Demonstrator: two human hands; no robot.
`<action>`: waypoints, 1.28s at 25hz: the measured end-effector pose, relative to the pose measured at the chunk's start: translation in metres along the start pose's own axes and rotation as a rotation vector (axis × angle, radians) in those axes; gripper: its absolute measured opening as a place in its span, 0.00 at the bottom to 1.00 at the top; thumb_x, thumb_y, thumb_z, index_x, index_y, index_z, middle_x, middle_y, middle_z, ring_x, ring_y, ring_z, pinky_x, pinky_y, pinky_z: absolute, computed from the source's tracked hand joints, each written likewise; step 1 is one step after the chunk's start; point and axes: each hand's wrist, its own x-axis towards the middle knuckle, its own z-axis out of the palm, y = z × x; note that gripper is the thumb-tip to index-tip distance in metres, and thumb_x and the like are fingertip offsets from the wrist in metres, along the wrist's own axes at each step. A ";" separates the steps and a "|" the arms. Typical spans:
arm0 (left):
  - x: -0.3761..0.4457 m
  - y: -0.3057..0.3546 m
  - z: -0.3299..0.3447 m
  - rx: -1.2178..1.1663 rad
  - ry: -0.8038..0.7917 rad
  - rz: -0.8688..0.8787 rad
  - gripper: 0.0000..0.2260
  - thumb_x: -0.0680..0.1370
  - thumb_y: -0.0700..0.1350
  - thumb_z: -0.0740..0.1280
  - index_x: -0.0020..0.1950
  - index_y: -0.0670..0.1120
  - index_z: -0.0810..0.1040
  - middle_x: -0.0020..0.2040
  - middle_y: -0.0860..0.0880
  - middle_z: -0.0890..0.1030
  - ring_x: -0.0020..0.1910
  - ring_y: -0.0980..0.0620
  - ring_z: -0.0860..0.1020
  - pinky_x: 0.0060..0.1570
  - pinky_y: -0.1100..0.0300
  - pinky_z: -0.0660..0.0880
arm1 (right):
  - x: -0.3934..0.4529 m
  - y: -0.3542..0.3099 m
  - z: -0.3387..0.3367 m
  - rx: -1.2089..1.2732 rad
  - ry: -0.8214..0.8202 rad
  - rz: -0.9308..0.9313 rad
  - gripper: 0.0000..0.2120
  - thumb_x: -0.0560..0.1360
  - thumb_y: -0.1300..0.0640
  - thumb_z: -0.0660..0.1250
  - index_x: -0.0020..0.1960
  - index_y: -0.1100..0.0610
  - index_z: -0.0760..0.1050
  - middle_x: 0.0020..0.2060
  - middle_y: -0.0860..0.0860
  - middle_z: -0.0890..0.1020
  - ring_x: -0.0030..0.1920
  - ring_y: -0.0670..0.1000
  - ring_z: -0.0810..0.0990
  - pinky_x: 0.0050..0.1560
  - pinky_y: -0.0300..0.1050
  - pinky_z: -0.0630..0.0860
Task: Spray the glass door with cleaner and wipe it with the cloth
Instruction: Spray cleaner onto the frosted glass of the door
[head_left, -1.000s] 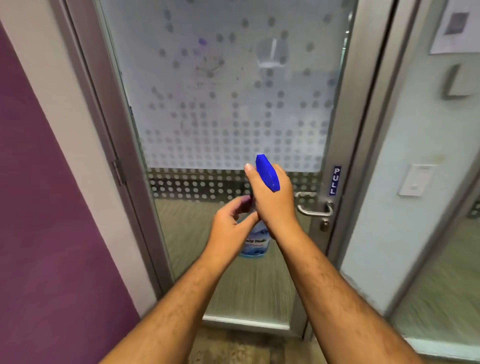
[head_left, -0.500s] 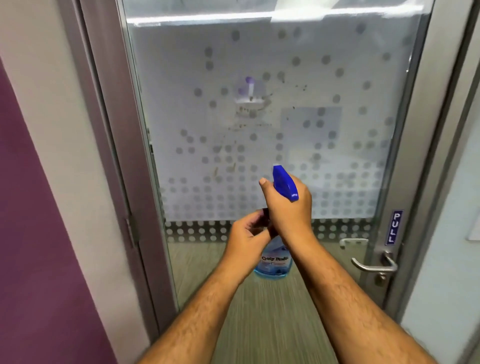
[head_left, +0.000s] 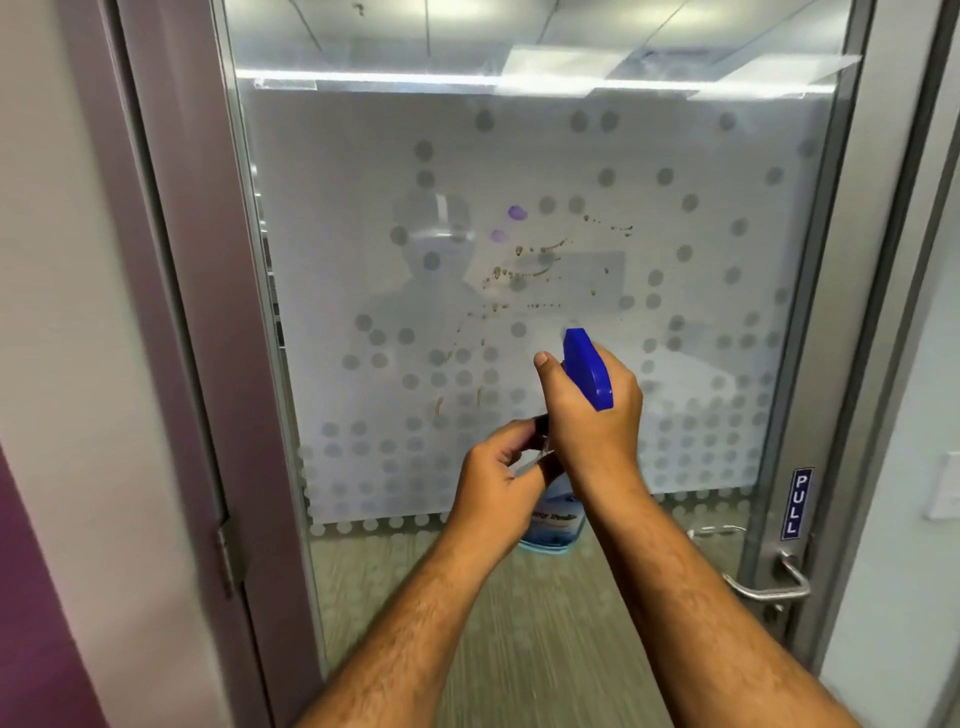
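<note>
A glass door (head_left: 363, 234) with a frosted, dotted film fills the view. Brown splatter stains (head_left: 524, 270) and two purple smudges (head_left: 511, 221) mark the glass at mid height. A spray bottle (head_left: 587, 371) with a blue trigger head and a clear blue body stands upright in front of the glass. My right hand (head_left: 592, 421) is wrapped around its neck, nozzle pointing at the door. Just below and to the left, my left hand (head_left: 498, 483) pinches the bottle's neck. No cloth is in view.
A metal lever handle (head_left: 769, 584) and a blue PULL label (head_left: 800, 503) sit on the door's right stile. A grey metal frame (head_left: 171, 312) with a hinge runs down the left, beside a purple wall panel (head_left: 36, 623). A white wall switch (head_left: 948, 486) is at the right edge.
The view has tilted up and drawn closer to the door, so the stains now sit at centre. Both hands have stayed together on the spray bottle, raised in front of the frosted film.
</note>
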 end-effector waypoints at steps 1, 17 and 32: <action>0.006 0.001 0.000 0.010 0.001 0.011 0.18 0.80 0.43 0.70 0.58 0.68 0.85 0.56 0.59 0.89 0.60 0.58 0.85 0.58 0.60 0.82 | 0.007 -0.001 0.000 0.012 -0.007 0.020 0.12 0.76 0.51 0.74 0.41 0.55 0.74 0.34 0.50 0.76 0.35 0.49 0.73 0.38 0.51 0.75; 0.017 0.018 0.030 0.078 0.069 0.100 0.14 0.79 0.47 0.71 0.61 0.63 0.84 0.56 0.61 0.87 0.61 0.58 0.83 0.56 0.67 0.81 | 0.040 -0.009 -0.020 0.085 -0.018 0.140 0.11 0.71 0.47 0.76 0.41 0.51 0.77 0.40 0.64 0.81 0.44 0.69 0.84 0.39 0.61 0.84; -0.015 0.019 0.029 0.064 0.163 0.115 0.08 0.75 0.55 0.74 0.54 0.62 0.86 0.50 0.58 0.88 0.55 0.56 0.85 0.55 0.68 0.80 | 0.019 -0.009 -0.023 0.040 -0.177 0.050 0.11 0.75 0.53 0.77 0.43 0.57 0.76 0.36 0.57 0.80 0.36 0.57 0.80 0.37 0.51 0.80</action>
